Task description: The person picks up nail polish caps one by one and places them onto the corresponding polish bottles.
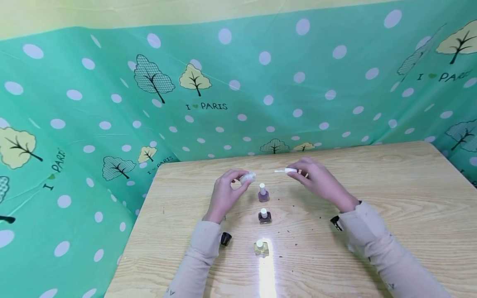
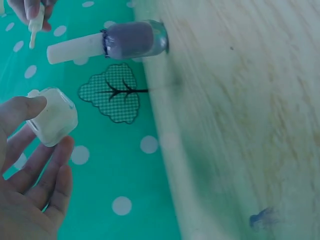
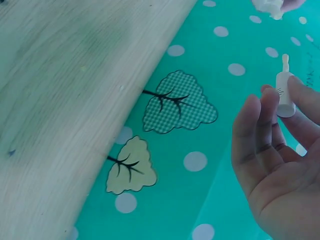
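Note:
My left hand pinches a small white nail polish bottle between thumb and fingers, raised above the table and tipped sideways. Opposite it, my right hand pinches the white cap of a nail polish brush; its whitish bristle tip points toward the bottle, with a gap between them. Below and between the hands stands a purple nail polish bottle with a white cap. Nearer me are a dark nail polish bottle and a pale yellow one, both capped and upright in the same row.
A black cap-like piece lies beside the left forearm. Another black object shows partly under the right sleeve. Small dark specks dot the wooden table. A green patterned cloth hangs behind and at the sides.

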Motion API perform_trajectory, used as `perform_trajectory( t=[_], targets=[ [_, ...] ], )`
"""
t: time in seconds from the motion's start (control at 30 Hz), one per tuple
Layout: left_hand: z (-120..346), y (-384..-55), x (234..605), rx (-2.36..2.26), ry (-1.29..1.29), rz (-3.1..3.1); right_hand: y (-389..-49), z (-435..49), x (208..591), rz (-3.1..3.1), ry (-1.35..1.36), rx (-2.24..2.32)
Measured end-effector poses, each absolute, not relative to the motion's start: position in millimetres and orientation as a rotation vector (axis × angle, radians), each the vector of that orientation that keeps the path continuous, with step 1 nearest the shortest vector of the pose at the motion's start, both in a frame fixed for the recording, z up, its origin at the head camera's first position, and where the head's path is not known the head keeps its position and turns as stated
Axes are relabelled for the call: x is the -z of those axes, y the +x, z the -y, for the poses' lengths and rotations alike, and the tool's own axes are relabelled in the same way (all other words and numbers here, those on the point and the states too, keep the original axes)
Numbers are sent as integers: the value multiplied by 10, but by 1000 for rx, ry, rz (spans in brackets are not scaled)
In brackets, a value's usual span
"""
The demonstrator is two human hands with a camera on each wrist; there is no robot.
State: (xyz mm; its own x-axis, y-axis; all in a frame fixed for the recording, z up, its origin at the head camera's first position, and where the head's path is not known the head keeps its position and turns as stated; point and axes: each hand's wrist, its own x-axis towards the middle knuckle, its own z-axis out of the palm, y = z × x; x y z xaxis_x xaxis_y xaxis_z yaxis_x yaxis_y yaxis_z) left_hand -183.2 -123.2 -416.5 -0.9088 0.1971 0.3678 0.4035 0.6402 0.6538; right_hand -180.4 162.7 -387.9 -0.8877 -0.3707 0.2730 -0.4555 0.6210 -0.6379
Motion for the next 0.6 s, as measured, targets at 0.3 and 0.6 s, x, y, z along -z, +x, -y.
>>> perform_trajectory(
  t=[0.3, 0.6],
  targets=[
    [1184, -1746, 4035, 1078, -579, 2564, -1754, -1487, 3822, 2667, 771, -1092],
    [1149, -1700, 3965, 1021, -648, 2527, -1730, -1391, 3760, 2666, 790, -1093]
  ],
)
